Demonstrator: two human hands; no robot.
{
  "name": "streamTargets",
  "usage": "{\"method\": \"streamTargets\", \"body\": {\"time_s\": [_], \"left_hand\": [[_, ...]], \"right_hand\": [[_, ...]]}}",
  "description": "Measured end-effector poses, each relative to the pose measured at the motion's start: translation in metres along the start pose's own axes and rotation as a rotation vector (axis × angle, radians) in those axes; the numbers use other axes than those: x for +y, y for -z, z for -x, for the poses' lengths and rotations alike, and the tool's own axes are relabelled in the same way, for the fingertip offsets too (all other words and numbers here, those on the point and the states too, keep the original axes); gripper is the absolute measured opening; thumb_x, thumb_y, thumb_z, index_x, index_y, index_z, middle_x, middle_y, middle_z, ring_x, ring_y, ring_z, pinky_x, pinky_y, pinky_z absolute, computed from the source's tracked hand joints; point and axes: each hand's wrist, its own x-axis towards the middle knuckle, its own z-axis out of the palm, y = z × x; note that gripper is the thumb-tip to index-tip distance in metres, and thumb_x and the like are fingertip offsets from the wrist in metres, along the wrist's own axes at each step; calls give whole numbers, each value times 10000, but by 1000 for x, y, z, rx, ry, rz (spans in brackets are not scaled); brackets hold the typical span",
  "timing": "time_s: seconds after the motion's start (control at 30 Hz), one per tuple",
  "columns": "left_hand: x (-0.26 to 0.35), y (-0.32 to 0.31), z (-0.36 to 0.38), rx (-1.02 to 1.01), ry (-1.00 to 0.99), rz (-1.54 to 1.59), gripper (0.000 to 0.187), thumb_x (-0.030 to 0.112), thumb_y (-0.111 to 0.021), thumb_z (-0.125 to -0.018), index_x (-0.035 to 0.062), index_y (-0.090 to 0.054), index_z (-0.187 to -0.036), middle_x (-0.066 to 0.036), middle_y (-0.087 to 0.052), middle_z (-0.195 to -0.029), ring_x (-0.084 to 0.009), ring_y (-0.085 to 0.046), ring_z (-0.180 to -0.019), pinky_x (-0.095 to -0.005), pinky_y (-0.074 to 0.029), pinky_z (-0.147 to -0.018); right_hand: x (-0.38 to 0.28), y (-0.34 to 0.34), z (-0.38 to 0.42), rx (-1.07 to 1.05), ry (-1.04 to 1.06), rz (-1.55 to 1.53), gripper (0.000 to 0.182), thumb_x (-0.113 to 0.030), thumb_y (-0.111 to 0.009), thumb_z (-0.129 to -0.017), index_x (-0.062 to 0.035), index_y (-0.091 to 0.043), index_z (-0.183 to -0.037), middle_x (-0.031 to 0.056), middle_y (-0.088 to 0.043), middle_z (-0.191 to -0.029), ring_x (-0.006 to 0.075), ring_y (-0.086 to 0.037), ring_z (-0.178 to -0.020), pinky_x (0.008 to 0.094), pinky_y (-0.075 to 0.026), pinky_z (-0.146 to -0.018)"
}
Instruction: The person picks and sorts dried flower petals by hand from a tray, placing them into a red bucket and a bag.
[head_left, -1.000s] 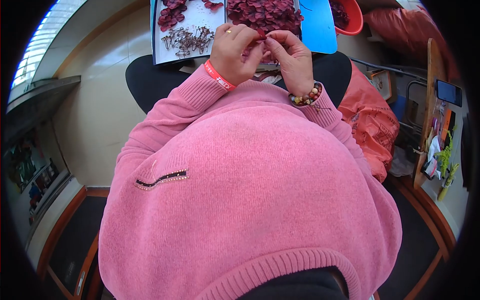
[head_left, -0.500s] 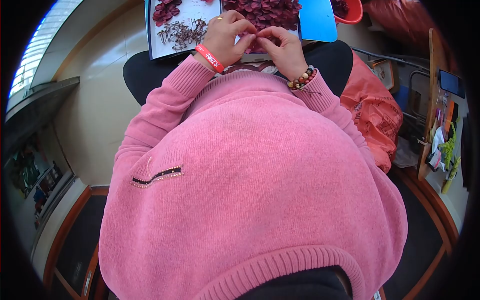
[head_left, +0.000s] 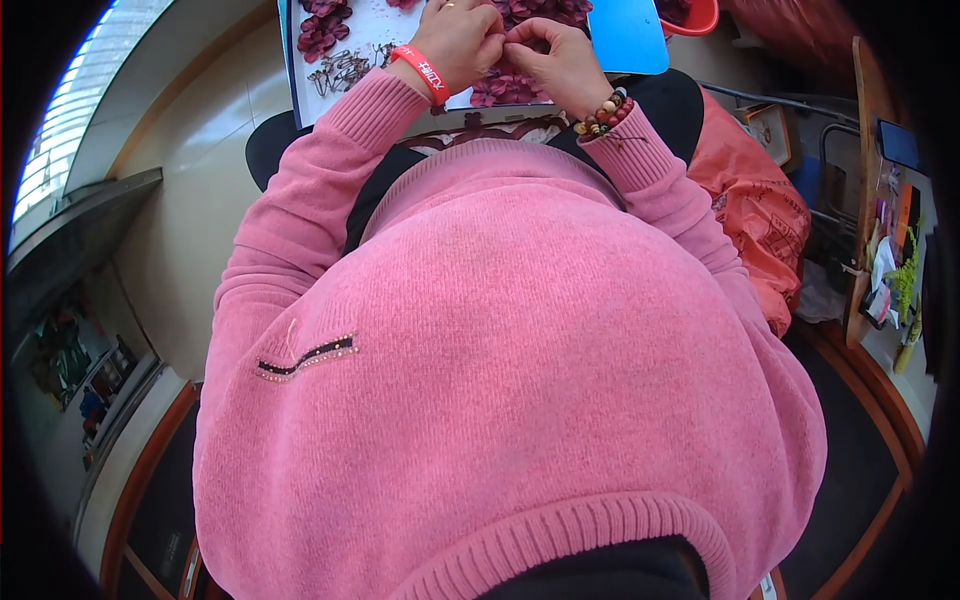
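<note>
My left hand (head_left: 458, 40) and right hand (head_left: 556, 60) meet fingertip to fingertip, pinched together on something too small for me to make out. Just under my fingers lie dark red fabric petals (head_left: 505, 90) on a white tray (head_left: 375, 30) across my lap. Left of my left hand sits a tangle of thin brown stems (head_left: 342, 70), with more petals beyond. Past my right hand is a blue board (head_left: 625, 35); farther right, an orange bag (head_left: 750, 200).

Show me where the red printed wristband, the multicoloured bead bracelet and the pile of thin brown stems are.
red printed wristband (head_left: 425, 72), head view, on its band.
multicoloured bead bracelet (head_left: 604, 112), head view, on its beads.
pile of thin brown stems (head_left: 340, 72), head view, pile's middle.
</note>
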Motion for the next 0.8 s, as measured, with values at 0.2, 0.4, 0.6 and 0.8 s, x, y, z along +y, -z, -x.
{"method": "streamTargets", "body": {"time_s": [0.2, 0.4, 0.6, 0.8], "left_hand": [[-19, -49, 30, -79, 85, 97, 115, 148, -570, -773, 41, -569, -815, -103, -564, -862, -278, -551, -770, -377, -427, -679], [2, -48, 57, -366, 207, -239, 242, 318, -609, -740, 87, -572, -803, -86, -567, -842, -252, -560, -842, -395, -360, -769], [-13, -64, 60, -431, 202, -198, 202, 284, -604, -751, 96, -596, -825, -74, -585, -838, -219, -569, -852, -384, -328, -791], [-19, -61, 60, -162, 430, 105, 116, 202, -567, -776, 90, -598, -779, -75, -602, -838, -237, -584, -803, -390, -366, -781]], "right_hand": [[26, 3, 13, -34, 14, 233, 154, -139, -605, -745, -6, -629, -818, 87, -626, -705, 139, -588, -612, 270, -474, -578], [56, 14, 25, -118, -147, 235, 132, -122, -593, -724, -1, -620, -770, 100, -612, -682, 179, -576, -604, 288, -463, -587], [53, 14, 28, -224, -110, 325, 128, -118, -609, -695, 3, -624, -735, 109, -614, -659, 191, -577, -604, 299, -462, -591], [50, 14, 28, -252, -117, 337, 90, -72, -590, -744, 17, -593, -759, 37, -556, -654, 99, -512, -600, 244, -427, -551]]}}
